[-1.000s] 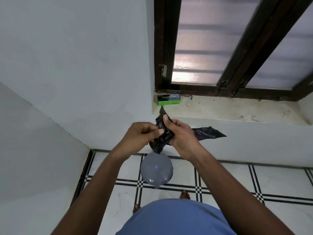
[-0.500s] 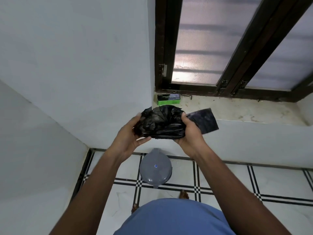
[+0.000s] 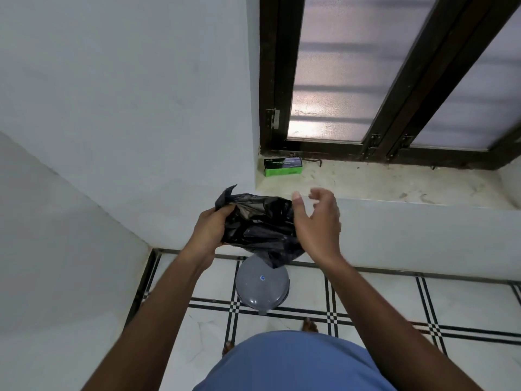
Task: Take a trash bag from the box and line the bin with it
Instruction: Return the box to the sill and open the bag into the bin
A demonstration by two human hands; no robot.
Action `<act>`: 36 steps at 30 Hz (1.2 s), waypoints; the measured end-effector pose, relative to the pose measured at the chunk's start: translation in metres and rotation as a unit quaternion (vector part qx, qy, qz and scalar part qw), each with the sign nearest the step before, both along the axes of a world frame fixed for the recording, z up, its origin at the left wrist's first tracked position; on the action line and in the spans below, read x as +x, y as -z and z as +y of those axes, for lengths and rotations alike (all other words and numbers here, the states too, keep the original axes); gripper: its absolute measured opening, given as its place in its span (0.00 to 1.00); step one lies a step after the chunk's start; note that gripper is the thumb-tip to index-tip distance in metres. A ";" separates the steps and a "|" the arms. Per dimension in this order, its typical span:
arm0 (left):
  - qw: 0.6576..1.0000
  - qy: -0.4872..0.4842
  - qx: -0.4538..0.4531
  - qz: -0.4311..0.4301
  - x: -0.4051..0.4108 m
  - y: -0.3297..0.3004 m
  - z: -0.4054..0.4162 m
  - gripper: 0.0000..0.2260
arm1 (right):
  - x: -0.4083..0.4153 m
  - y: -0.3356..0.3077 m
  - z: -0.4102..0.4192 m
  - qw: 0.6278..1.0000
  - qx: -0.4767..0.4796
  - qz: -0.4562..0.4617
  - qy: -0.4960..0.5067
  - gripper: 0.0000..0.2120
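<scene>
A crumpled black trash bag (image 3: 260, 224) hangs at chest height, and my left hand (image 3: 212, 227) grips its left edge. To the bag's right, my right hand (image 3: 317, 221) is open with fingers spread and holds nothing, though I cannot tell if it brushes the plastic. Below the bag on the floor stands the grey round bin (image 3: 262, 286) with its lid down. The green and black bag box (image 3: 282, 166) lies on the window sill's left end, beyond my hands.
A white wall corner is to the left. The stone window sill (image 3: 394, 184) and a dark-framed window (image 3: 375, 148) are ahead. The floor is white tile with black lines (image 3: 366, 314). My feet show just behind the bin.
The bag went from a tight twist to a spread bundle. My right hand has let go of it and lifted off to the right; the left hand keeps its grip.
</scene>
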State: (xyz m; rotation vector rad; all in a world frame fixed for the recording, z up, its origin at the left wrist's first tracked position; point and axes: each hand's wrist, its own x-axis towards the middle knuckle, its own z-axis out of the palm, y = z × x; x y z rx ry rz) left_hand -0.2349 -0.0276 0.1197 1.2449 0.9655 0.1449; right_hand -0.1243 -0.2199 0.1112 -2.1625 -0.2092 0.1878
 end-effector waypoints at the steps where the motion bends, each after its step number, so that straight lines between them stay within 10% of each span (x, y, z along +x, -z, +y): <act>1: 1.000 0.015 0.012 -0.003 0.000 -0.001 -0.001 0.11 | -0.003 -0.004 0.001 0.998 0.007 -0.054 -0.038 0.27; 5: 0.997 0.069 0.030 -0.020 0.002 -0.003 -0.005 0.13 | -0.003 -0.020 0.013 0.979 0.009 -0.017 -0.203 0.39; 8: 0.998 0.054 0.022 -0.036 0.004 -0.007 -0.008 0.12 | 0.005 -0.014 0.019 0.972 0.006 0.029 -0.233 0.18; 13: 0.999 0.011 -0.003 -0.036 -0.002 -0.009 -0.003 0.12 | 0.012 -0.023 0.015 0.901 0.267 0.326 -0.099 0.16; 21: 0.996 -0.038 -0.070 -0.035 -0.009 0.001 -0.002 0.15 | 0.020 -0.001 0.007 0.865 0.292 0.406 0.025 0.26; 26: 0.992 -0.045 -0.114 -0.010 -0.014 -0.005 0.006 0.14 | 0.026 0.004 -0.012 0.951 0.078 0.225 -0.196 0.14; 30: 0.993 -0.045 -0.108 -0.023 -0.013 -0.007 0.006 0.14 | 0.028 0.022 -0.021 0.960 -0.233 -0.050 -0.147 0.13; 36: 0.992 0.120 0.023 0.031 -0.019 0.001 0.007 0.11 | 0.028 0.016 -0.017 0.950 0.088 0.258 -0.150 0.14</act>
